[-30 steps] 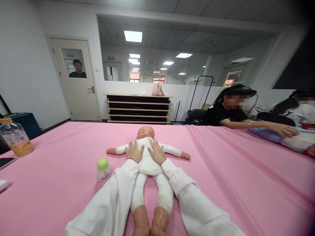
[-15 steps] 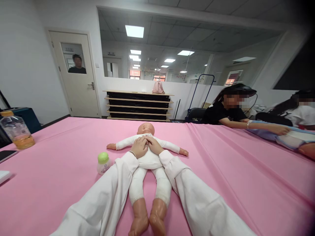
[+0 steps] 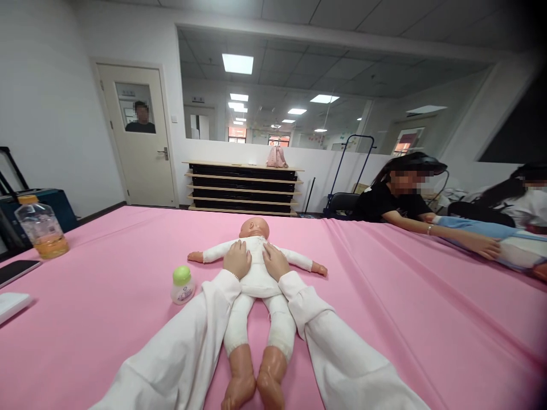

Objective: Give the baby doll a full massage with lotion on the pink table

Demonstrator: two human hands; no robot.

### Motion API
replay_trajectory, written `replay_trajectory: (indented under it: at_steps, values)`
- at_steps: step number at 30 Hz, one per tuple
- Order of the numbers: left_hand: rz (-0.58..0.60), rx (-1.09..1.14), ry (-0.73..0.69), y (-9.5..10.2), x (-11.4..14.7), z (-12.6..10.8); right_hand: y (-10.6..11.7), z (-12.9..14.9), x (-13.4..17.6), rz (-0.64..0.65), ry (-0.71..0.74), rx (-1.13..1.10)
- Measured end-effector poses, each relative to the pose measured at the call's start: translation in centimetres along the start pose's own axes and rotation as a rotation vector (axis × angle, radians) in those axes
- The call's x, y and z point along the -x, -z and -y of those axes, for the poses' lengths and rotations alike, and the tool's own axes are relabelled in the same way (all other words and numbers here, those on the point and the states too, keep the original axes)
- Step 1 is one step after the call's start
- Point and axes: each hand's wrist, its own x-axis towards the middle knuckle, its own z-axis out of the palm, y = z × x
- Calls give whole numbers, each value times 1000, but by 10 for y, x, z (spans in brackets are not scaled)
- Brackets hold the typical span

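Two-handed contact with the torso of a baby-shaped doll with a white fabric body and a smooth, tan, bald head (image 3: 257, 276), viewed from its feet. The doll lay at full length on a smooth pink cloth (image 3: 85, 336), its head away from the wearer, its arms spread sideways and its legs towards the viewer. The left hand (image 3: 237, 260), a thin bracelet at its wrist, and the right hand (image 3: 276, 262) were apart from each other, resting backs upward on opposite sides of the upper torso; the fingers were slightly bent and clamped on nothing. Placement of both hands was complete, and work on the torso was judged to be in progress; how much was finished, and how much remained, could not be told. The head, arms and legs were untouched. A small, rounded, translucent jar with a light-green lid (image 3: 183, 286) stood capped beside the doll, near the white left sleeve (image 3: 179, 341); whether its contents had been used was not shown.
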Motion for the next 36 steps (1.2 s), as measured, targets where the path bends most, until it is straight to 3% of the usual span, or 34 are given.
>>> replay_trajectory:
  at_steps: [3, 5, 10, 13, 18, 21, 24, 28, 30, 33, 36]
  values:
    - [10, 10, -183, 5, -1, -5, -3, 2, -2, -30, 233, -50]
    - [11, 37, -296, 5, -4, -6, -7, 1, -5, -25, 316, -108]
    - [-33, 115, -385, -3, -9, 0, -13, -7, -6, 21, 188, -158]
    - [29, 121, -360, -6, -9, 3, -11, -8, -6, 95, 102, -133]
    - [182, 94, -210, -8, -12, 3, -7, -12, -4, 137, 5, -55]
    - [161, 114, 38, -12, -13, 8, -6, -23, -1, 112, -111, -2]
    - [139, 132, 268, -17, -10, 25, -5, -40, 6, 21, -214, 116]
    - [113, 32, 366, -19, 0, 53, -4, -60, 14, -158, -274, 342]
    - [51, -41, 428, -17, 4, 63, -3, -66, 16, -220, -296, 409]
    - [-132, -132, 534, -13, 8, 67, -2, -68, 17, -286, -325, 461]
    - [-303, -132, 507, -10, 7, 64, -1, -64, 15, -318, -289, 448]
